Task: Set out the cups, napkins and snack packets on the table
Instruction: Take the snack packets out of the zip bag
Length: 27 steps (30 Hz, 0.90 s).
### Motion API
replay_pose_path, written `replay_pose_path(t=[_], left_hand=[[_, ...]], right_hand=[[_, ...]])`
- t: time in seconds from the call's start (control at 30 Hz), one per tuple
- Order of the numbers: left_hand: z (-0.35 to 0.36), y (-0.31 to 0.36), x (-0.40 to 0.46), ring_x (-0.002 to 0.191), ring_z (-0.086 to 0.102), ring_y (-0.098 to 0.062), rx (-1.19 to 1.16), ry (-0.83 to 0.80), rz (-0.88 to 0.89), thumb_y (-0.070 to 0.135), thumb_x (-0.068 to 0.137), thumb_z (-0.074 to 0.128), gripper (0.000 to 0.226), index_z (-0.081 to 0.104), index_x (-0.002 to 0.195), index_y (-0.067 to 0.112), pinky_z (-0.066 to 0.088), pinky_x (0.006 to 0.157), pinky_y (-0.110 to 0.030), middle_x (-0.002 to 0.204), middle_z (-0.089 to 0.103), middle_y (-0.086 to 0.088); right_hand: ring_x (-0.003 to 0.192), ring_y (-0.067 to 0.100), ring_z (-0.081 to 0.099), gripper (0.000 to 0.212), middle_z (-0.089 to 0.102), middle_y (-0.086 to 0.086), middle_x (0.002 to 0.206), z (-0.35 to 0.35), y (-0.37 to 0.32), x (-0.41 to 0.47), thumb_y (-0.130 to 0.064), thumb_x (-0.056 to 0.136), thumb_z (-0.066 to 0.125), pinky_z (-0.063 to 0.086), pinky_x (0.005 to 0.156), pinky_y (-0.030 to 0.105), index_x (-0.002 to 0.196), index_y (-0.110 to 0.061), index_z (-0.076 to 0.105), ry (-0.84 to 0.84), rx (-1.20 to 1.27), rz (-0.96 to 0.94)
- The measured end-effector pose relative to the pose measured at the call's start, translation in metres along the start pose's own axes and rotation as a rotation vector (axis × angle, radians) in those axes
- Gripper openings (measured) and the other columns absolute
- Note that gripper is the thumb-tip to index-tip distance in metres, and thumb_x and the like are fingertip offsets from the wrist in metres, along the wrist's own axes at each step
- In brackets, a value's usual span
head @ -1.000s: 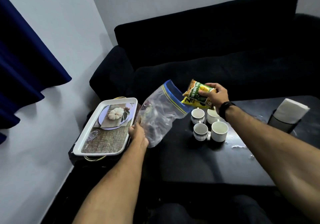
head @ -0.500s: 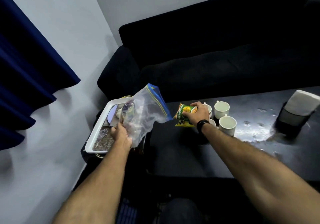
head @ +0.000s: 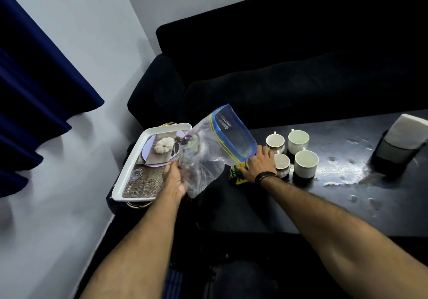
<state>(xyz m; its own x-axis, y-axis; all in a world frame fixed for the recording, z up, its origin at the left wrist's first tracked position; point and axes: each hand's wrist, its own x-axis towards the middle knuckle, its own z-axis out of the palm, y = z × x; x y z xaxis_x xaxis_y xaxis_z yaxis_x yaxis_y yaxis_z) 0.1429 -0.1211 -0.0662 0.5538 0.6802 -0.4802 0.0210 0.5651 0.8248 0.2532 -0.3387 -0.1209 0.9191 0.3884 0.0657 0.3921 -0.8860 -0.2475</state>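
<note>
My left hand (head: 174, 180) grips the bottom of a clear zip bag (head: 209, 157) with a blue rim, held tilted above the table's left end. My right hand (head: 258, 163) lies flat on a yellow and green snack packet (head: 237, 173), pressing it onto the black table (head: 335, 197); most of the packet is hidden under the hand and the bag. Several white cups (head: 305, 163) stand in a cluster just right of that hand. White napkins (head: 405, 134) sit in a dark holder (head: 391, 157) at the far right.
A white tray (head: 136, 159) with a printed picture rests left of the table, near the wall. A black sofa (head: 289, 67) runs behind the table. A blue curtain (head: 34, 90) hangs at the left. Wet patches shine on the tabletop by the holder.
My right hand carried the snack packet down from beside the bag's mouth to the table next to the cups. The left hand kept holding the bag.
</note>
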Motion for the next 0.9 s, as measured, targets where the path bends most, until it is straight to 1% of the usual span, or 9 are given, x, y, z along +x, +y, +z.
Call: replay_pose_path(t=[0.17,0.3,0.4,0.53,0.6,0.67,0.73,0.8,0.9], left_hand=[[0.007,-0.014,-0.009,0.056,0.063,-0.019,0.005,-0.018,-0.028,0.014,0.099,0.056,0.016,0.052,0.083,0.015,0.057,0.046,-0.033,0.062,0.066,-0.003],[0.009,-0.022,-0.018,0.06,0.06,-0.021,0.029,-0.011,-0.045,0.012,0.1,0.052,0.013,0.051,0.087,0.014,0.055,0.045,-0.032,0.074,0.063,-0.008],[0.012,-0.024,-0.021,0.057,0.06,-0.02,0.069,-0.01,-0.028,0.009,0.101,0.048,0.016,0.05,0.086,0.013,0.054,0.047,-0.03,0.074,0.062,-0.008],[0.015,-0.024,-0.021,0.052,0.062,-0.017,0.105,-0.001,-0.016,0.009,0.101,0.049,0.013,0.051,0.087,0.009,0.055,0.044,-0.03,0.072,0.062,-0.007],[0.017,-0.026,-0.02,0.048,0.062,-0.015,0.125,-0.002,-0.01,0.008,0.1,0.05,0.017,0.051,0.083,0.011,0.054,0.046,-0.029,0.072,0.061,-0.006],[0.018,-0.029,-0.019,0.056,0.061,-0.018,0.146,-0.016,-0.017,0.009,0.1,0.05,0.014,0.053,0.086,0.011,0.052,0.055,-0.034,0.076,0.062,-0.006],[0.02,-0.033,-0.018,0.062,0.058,-0.019,0.181,-0.029,-0.006,0.01,0.1,0.05,0.011,0.054,0.09,0.01,0.048,0.057,-0.035,0.078,0.062,-0.007],[0.023,-0.038,-0.018,0.061,0.056,-0.017,0.249,-0.053,0.035,0.013,0.099,0.053,0.012,0.055,0.088,0.011,0.045,0.057,-0.032,0.073,0.062,-0.005],[0.032,-0.043,-0.022,0.055,0.05,-0.013,0.356,-0.155,0.098,0.016,0.096,0.06,0.012,0.056,0.085,0.012,0.04,0.055,-0.029,0.059,0.059,0.002]], right_hand=[[0.122,0.034,0.042,0.062,0.052,0.011,0.13,0.008,0.007,-0.018,-0.063,0.076,0.05,0.028,0.101,0.044,0.126,-0.026,0.05,-0.006,-0.063,-0.169],[0.131,0.033,0.039,0.073,0.051,0.01,0.135,0.01,0.009,-0.029,-0.068,0.075,0.05,0.022,0.108,0.046,0.133,-0.024,0.046,-0.062,-0.025,-0.13],[0.13,0.032,0.04,0.059,0.051,0.006,0.134,-0.005,0.012,-0.028,-0.056,0.081,0.053,0.026,0.107,0.044,0.13,-0.024,0.049,-0.042,0.052,-0.102],[0.104,0.033,0.053,0.024,0.056,0.014,0.111,-0.051,0.024,-0.007,-0.01,0.083,0.057,0.044,0.089,0.039,0.107,-0.011,0.059,0.329,0.52,0.194],[0.096,0.028,0.056,0.025,0.058,0.013,0.104,-0.079,0.026,0.006,-0.002,0.082,0.05,0.044,0.084,0.031,0.102,-0.01,0.063,0.555,0.761,0.294],[0.085,0.018,0.057,0.022,0.063,0.009,0.096,-0.107,0.02,0.014,-0.004,0.083,0.049,0.042,0.078,0.023,0.094,-0.011,0.066,0.647,0.937,0.222],[0.08,0.015,0.061,0.019,0.069,0.006,0.085,-0.124,0.015,0.022,-0.006,0.083,0.053,0.044,0.073,0.023,0.082,-0.012,0.071,0.492,0.888,0.014],[0.088,0.023,0.066,0.017,0.07,0.016,0.086,-0.128,0.009,0.024,-0.008,0.086,0.056,0.045,0.075,0.028,0.079,-0.009,0.072,0.078,0.606,-0.08],[0.125,0.035,0.055,0.037,0.058,0.023,0.132,-0.119,-0.005,0.012,-0.018,0.094,0.06,0.044,0.099,0.035,0.127,-0.001,0.058,-0.52,0.614,-0.008]])
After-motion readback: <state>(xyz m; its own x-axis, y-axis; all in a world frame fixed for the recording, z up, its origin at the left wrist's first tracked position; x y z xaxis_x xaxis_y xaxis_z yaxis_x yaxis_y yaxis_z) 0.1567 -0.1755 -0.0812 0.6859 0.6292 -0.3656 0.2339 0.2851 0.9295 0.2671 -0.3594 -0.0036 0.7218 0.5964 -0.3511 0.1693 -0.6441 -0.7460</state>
